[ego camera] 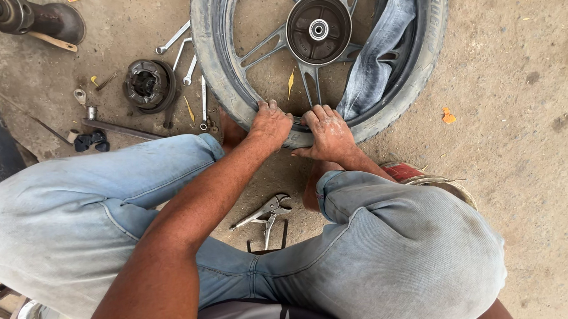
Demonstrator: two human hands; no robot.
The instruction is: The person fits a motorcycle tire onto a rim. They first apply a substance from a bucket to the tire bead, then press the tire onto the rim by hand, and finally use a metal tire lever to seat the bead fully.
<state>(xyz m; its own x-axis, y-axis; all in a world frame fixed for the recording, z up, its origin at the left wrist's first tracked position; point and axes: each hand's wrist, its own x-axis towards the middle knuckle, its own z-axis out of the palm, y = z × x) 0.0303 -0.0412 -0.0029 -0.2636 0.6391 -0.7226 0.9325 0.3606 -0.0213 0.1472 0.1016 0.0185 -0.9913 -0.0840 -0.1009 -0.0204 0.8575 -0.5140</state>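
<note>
A motorcycle wheel lies flat on the dirt floor, its black tyre (215,67) around a dark alloy rim with a round hub (319,29). My left hand (270,123) grips the near edge of the tyre, fingers curled over the inner lip. My right hand (328,133) presses on the same edge just to its right, fingers spread over the rubber. The two hands almost touch. A piece of blue denim cloth (381,49) lies across the spokes on the right side. I squat with my knees on either side of my arms.
Locking pliers (267,213) lie on the ground between my feet. Left of the wheel are several spanners (186,56), a round brake plate (148,85), a flat metal bar (119,129) and small parts. A black boot (52,20) stands at top left.
</note>
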